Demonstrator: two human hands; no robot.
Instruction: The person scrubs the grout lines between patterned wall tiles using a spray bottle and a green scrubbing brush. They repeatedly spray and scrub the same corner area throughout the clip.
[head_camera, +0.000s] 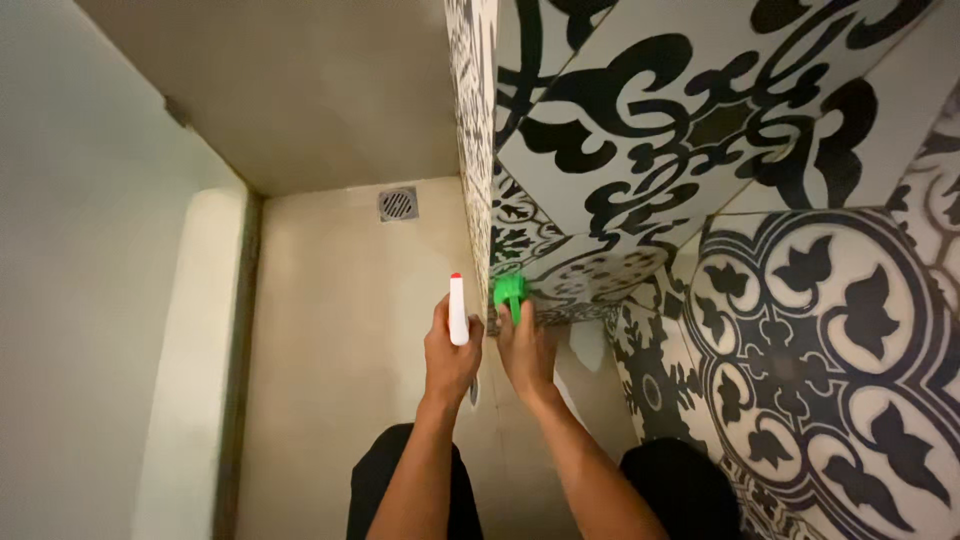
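Observation:
My left hand (450, 355) is wrapped around a white spray bottle (458, 312) with a red tip, held upright just left of the tiled wall. My right hand (527, 350) grips a bright green scrub brush (510, 292) and presses it against the black-and-white patterned wall tile (640, 150) low down, near the wall's outer corner. The two hands are side by side, almost touching. Both forearms reach up from the bottom of the view.
A beige floor (340, 330) has a square metal drain (398, 204) at the far end. A pale wall or glass panel (90, 300) runs along the left. My dark-clothed knees (400, 480) show at the bottom.

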